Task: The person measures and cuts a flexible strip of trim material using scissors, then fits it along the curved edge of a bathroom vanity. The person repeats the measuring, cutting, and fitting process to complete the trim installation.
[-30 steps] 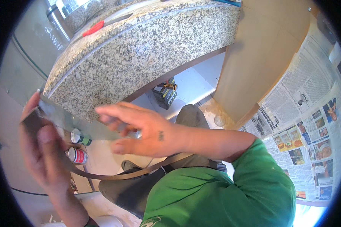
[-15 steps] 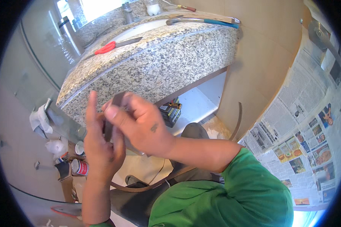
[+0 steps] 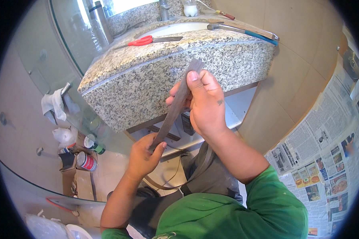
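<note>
A flat grey-brown strip with a wood-like grain (image 3: pixel 173 111) runs slantwise between my hands, in front of the granite counter's face. My right hand (image 3: pixel 206 104) grips it near its upper end, thumb laid on the front and fingers behind. Lower down, my left hand (image 3: pixel 143 158) pinches the strip between thumb and fingers. A thin brown band (image 3: pixel 205 163) curves across my lap; whether it is part of the same strip, I cannot tell. Red-handled scissors (image 3: pixel 145 40) lie on the granite counter (image 3: pixel 147 85) beyond my hands.
A hammer (image 3: pixel 243 32) and a red-handled tool (image 3: pixel 227 15) lie by the sink basin (image 3: pixel 175 28). Below the counter is an open white cabinet (image 3: pixel 243 104). Left are a glass panel (image 3: pixel 64 47), a cardboard box (image 3: pixel 83 185) and a can (image 3: pixel 86 161). Newspaper (image 3: pixel 303 131) covers the right side.
My hands were close together around the folded or foreshortened strip. They have moved apart, the right one up and to the right, and the strip now shows lengthwise. The view has shifted.
</note>
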{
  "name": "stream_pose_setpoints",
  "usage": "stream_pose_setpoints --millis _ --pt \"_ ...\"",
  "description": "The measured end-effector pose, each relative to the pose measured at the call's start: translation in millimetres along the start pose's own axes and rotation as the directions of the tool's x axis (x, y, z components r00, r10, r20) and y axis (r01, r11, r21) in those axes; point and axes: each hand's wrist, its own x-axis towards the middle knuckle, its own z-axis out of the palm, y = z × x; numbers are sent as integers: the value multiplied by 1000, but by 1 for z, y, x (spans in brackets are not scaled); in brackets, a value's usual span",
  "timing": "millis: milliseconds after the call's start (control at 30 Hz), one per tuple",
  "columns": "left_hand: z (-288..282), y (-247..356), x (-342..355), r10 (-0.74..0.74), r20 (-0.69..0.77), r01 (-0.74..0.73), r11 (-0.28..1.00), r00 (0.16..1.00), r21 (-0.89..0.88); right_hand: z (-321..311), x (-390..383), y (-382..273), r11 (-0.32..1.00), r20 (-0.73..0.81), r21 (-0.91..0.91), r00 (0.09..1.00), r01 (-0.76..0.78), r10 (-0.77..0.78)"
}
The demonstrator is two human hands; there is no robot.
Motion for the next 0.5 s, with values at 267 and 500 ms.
stream_pose_setpoints --millis 267,500 --pt "0 -8 -18 -31 -83 37 996 996 77 -24 13 -30 993 -125 -22 985 116 -117" --pt "-35 -69 -68 -88 -262 156 955 961 252 -69 18 -98 911 -203 -76 888 405 -412"
